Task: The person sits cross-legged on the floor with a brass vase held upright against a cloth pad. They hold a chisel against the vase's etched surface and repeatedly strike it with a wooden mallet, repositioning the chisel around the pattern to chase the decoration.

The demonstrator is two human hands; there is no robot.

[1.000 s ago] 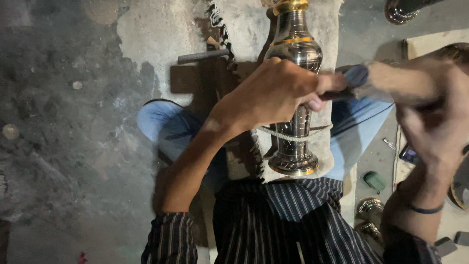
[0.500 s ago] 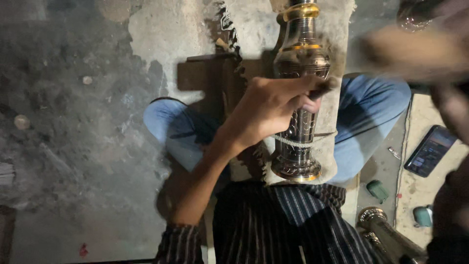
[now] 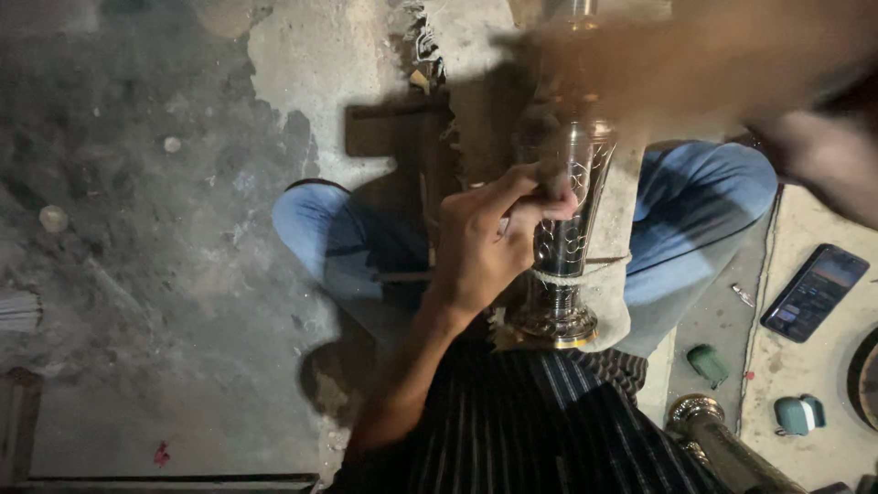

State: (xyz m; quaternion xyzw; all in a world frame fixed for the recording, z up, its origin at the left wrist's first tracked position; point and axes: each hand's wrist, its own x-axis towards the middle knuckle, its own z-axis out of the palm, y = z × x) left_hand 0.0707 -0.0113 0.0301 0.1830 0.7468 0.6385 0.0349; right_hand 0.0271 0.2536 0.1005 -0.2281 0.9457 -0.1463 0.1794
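Note:
An engraved metal vase (image 3: 567,229) with a brass base lies along my lap on a pale cloth-wrapped support (image 3: 615,302), base toward me. My left hand (image 3: 489,242) rests on the vase's left side, its fingertips pinched together against the engraved band on what looks like a thin dark tool. My right hand (image 3: 823,160) is a blurred shape at the upper right, above my right knee and away from the vase. A blurred streak crosses the top of the vase. What the right hand holds cannot be made out.
I sit cross-legged in blue jeans on a rough concrete floor. A phone (image 3: 814,291), a small green object (image 3: 709,364) and a teal case (image 3: 798,413) lie at the right. Another brass-rimmed metal piece (image 3: 713,439) lies by my right hip. A wooden block (image 3: 393,128) is beyond my knees.
My right hand has swung up and away from the vase to the upper right, now blurred. The left hand stays pinched on the vase. The view has shifted, showing the phone.

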